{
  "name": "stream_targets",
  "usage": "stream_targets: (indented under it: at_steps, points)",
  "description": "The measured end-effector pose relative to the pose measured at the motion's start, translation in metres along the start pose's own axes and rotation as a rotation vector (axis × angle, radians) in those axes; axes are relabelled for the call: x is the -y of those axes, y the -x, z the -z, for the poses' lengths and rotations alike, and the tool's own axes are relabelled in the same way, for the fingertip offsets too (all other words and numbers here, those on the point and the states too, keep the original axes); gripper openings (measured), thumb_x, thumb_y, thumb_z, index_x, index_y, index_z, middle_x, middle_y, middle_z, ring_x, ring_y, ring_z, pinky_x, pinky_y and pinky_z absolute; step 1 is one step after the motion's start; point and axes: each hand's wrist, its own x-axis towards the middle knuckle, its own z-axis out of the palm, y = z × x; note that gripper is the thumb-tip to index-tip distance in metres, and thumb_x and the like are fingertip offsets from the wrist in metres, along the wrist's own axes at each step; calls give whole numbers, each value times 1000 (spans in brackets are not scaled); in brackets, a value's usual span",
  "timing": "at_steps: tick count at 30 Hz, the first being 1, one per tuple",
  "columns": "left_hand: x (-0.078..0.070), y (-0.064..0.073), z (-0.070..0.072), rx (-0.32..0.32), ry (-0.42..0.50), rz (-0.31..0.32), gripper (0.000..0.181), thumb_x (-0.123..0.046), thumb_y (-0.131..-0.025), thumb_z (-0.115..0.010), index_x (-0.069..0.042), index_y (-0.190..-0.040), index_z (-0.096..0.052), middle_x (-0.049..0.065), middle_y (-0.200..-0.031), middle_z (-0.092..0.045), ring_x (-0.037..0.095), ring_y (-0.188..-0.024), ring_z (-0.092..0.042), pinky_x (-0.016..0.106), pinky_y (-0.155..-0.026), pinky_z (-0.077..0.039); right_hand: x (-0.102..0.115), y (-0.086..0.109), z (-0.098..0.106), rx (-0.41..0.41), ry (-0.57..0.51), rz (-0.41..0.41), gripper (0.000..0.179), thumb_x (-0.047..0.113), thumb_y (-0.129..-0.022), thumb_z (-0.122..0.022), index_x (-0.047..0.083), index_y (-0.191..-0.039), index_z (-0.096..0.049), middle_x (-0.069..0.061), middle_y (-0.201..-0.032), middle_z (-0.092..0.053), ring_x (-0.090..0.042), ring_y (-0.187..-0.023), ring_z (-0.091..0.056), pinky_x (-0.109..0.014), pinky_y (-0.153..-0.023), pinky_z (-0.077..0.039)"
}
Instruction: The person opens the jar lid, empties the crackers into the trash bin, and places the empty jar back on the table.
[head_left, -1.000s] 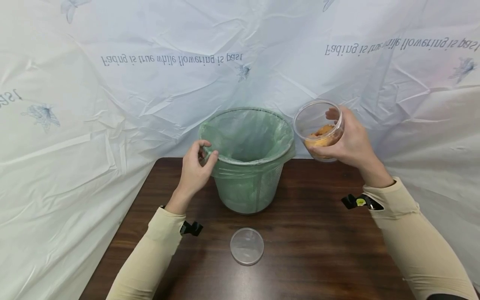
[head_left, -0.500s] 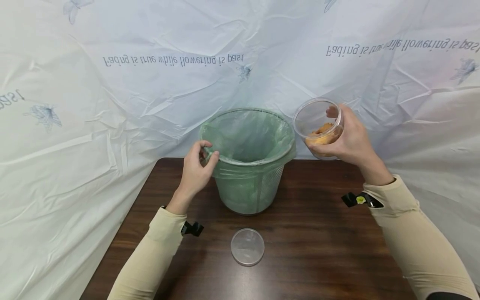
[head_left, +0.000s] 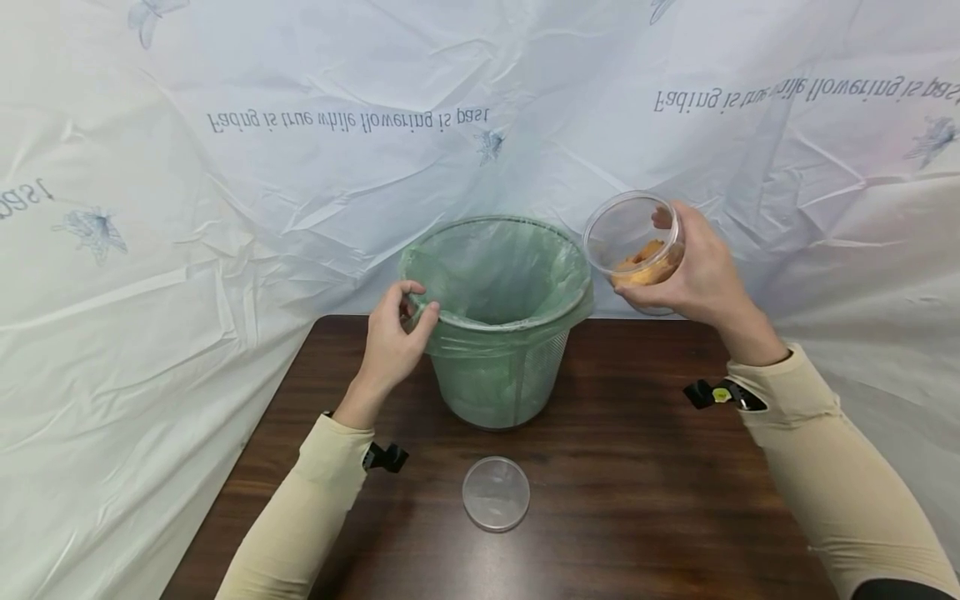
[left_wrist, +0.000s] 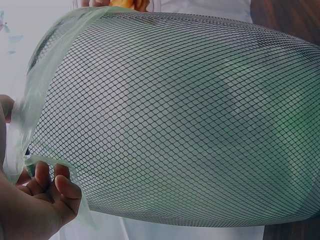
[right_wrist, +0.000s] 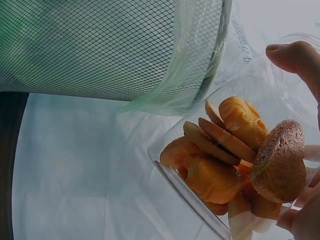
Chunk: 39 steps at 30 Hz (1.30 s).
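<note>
A mesh wastebasket [head_left: 495, 383] lined with a thin green plastic bag [head_left: 517, 337] stands on the table, its mouth facing up. My left hand [head_left: 393, 337] pinches the bag at the rim's left side; in the left wrist view the fingers [left_wrist: 62, 187] curl round the bag's folded edge. Right of the basket, my right hand [head_left: 701, 271] grips a clear plastic jar [head_left: 626, 225], lidless and tilted toward the basket. Inside lie several orange-brown snack pieces [right_wrist: 212, 177] and flat brown slices [right_wrist: 227, 140], gathered at the bottom. The jar's mouth is close to the rim.
A round clear lid [head_left: 496, 493] lies on the dark wood table [head_left: 637, 500] in front of the basket. White sheeting with printed writing [head_left: 345, 208] hangs behind and at both sides. Both wrists wear black straps with small cameras [head_left: 386, 457].
My right hand has raised the jar slightly and brought it a little left, tilting it somewhat more toward the basket. My left hand keeps its hold at the rim.
</note>
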Motion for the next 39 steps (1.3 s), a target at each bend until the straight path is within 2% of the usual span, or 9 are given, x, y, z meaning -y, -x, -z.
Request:
stream_targets:
  at_steps: [6,14,26,39]
  points:
    - [1,0,0,3,1,-7,32,-28,-94,-59,-4,-114,-56,8,-81,-43,21,-69,-38,34,-65,-34,-1,-3,0,-17,10,34,95,21,-44,-95,-3,-124,-49,-20,-112,-55,-29,-102,-50,-46,-86,-37]
    - [1,-1,0,0,2,-7,32,-28,-93,-60,-4,-114,-56,8,-81,-43,21,-68,-38,34,-64,-33,-1,-4,0,-7,20,13,102,20,-45,-95,2,-133,-46,-21,-116,-54,-31,-105,-51,-49,-87,-38]
    - [1,0,0,-2,3,-5,32,-28,-93,-60,-5,-114,-56,8,-81,-43,21,-69,-38,34,-65,-33,5,-8,1,14,64,14,106,22,-46,-94,2,-137,-44,-25,-119,-52,-35,-109,-49,-54,-89,-39]
    - [0,1,1,5,0,-2,32,-29,-94,-60,-6,-115,-56,8,-82,-43,21,-67,-37,34,-63,-33,6,-9,3,17,89,18,104,23,-46,-95,-1,-134,-45,-23,-116,-52,-34,-106,-49,-52,-87,-38]
